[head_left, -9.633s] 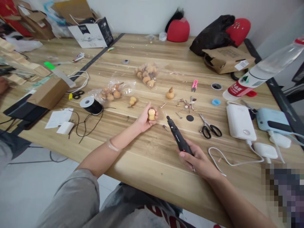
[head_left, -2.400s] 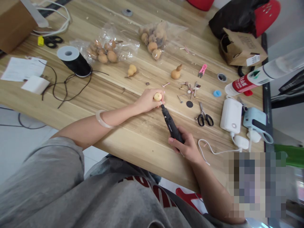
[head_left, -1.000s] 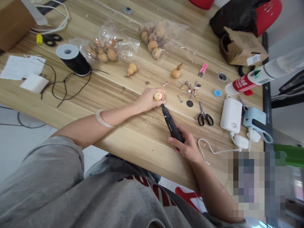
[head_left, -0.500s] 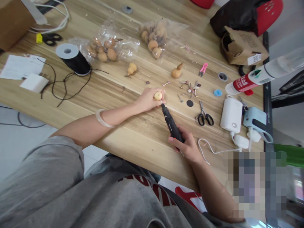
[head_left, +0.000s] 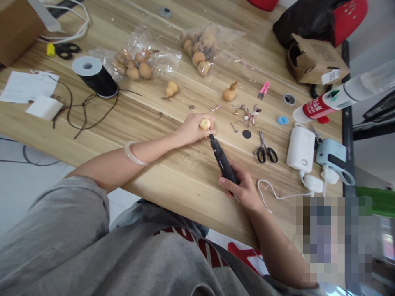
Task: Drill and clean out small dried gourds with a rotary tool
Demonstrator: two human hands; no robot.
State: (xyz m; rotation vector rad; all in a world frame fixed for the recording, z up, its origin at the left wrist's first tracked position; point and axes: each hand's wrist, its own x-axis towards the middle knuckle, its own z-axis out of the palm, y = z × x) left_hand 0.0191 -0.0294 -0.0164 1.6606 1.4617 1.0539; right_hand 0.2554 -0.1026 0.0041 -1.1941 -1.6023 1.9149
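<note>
My left hand (head_left: pixel 195 128) is closed around a small pale gourd (head_left: pixel 205 123), its rounded end turned toward me. Wrapped about a black rotary tool (head_left: pixel 224 161) is my right hand (head_left: pixel 242 187), with the thumb along the handle. The tool's thin bit reaches the near edge of the gourd; the exact contact is too small to make out. Beyond the hands lie two loose gourds, a yellowish one (head_left: pixel 171 89) and a tan one with a curved stem (head_left: pixel 229 92). Several small rotary bits (head_left: pixel 247 116) are scattered to the right of my left hand.
Two clear bags of gourds (head_left: pixel 138 68) lie at the back. A spool of black cord (head_left: pixel 97 80) stands left. To the right are scissors (head_left: pixel 265 150), pink snips (head_left: pixel 264 90), a white power bank (head_left: pixel 300 149), a bottle (head_left: pixel 319 106) and an open cardboard box (head_left: pixel 321 59).
</note>
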